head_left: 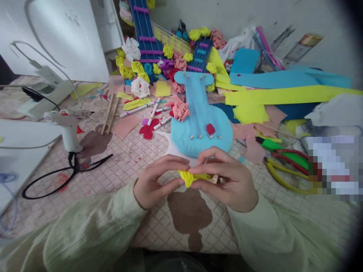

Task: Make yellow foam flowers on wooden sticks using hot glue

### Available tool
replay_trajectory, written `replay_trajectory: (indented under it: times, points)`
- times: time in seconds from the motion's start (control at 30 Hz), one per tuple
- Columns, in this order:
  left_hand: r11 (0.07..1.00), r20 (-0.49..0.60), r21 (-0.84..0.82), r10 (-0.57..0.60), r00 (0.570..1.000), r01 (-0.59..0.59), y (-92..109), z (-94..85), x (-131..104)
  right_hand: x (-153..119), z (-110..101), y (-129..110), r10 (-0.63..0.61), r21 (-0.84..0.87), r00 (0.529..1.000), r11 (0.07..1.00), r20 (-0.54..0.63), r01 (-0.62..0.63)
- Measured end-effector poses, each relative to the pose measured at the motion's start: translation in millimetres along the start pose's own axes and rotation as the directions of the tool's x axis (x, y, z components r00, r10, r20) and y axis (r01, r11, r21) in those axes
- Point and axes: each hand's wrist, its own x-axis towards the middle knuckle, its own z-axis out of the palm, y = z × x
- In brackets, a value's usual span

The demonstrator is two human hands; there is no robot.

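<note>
Between my two hands is a small piece of yellow crepe paper [187, 178], gathered into folds. My left hand [160, 179] pinches its left side between thumb and fingertips. From the other side, the thumb and fingers of my right hand [227, 179] close on the paper. A thin wooden stick [215, 179] pokes out between the right fingers, most of it hidden. Just beyond my hands lies a light blue guitar-shaped craft [201, 145] with strings, small pegs and a red patch. A pink paper flower [180, 109] touches its left edge.
A white hot glue gun [69, 132] stands at left, its black cable looped on the table. Pliers [286, 177] with yellow handles lie at right. Markers [154, 111], chopsticks [110, 113] and yellow crepe strips [283, 95] are scattered behind. Decorated dark blue guitar crafts [146, 28] lean at the back.
</note>
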Motion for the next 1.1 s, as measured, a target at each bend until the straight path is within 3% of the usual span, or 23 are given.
replay_trajectory:
  times: [0.17,0.27,0.33,0.43,0.57,0.7,0.93,1.1]
  points:
    - [0.999,0.004,-0.031,0.01,1.0,-0.01,-0.4,-0.9,0.7,0.7,0.1,-0.7,0.03,0.016,0.999,0.999,-0.02,-0.03]
    - [0.996,0.037,-0.081,-0.027,0.999,0.03,4.2,-0.9,2.9,2.0,-1.5,-1.7,0.084,0.057,0.996,0.995,0.038,-0.086]
    - [0.98,0.118,-0.164,-0.09,0.989,0.109,7.6,-0.4,4.4,3.1,-2.9,-2.1,0.141,0.114,0.977,0.98,0.161,-0.161]
    - [0.894,0.275,-0.333,-0.213,0.938,0.3,10.9,1.0,5.6,4.6,-3.9,-2.4,0.22,0.224,0.914,0.925,0.342,-0.306]
    - [0.684,0.398,-0.518,-0.34,0.852,0.514,12.3,1.4,5.9,5.5,-2.5,-2.1,0.342,0.368,0.844,0.785,0.412,-0.498]
    - [0.553,0.42,-0.59,-0.413,0.808,0.588,12.1,0.4,5.3,4.6,0.4,-0.6,0.421,0.407,0.806,0.707,0.416,-0.579]
    - [0.512,0.347,-0.625,-0.493,0.798,0.589,6.2,1.3,2.5,2.6,7.2,1.4,0.447,0.45,0.821,0.688,0.355,-0.569]
    - [0.44,0.389,-0.644,-0.516,0.763,0.626,2.6,5.1,2.0,4.9,10.4,2.1,0.454,0.459,0.829,0.69,0.327,-0.56]
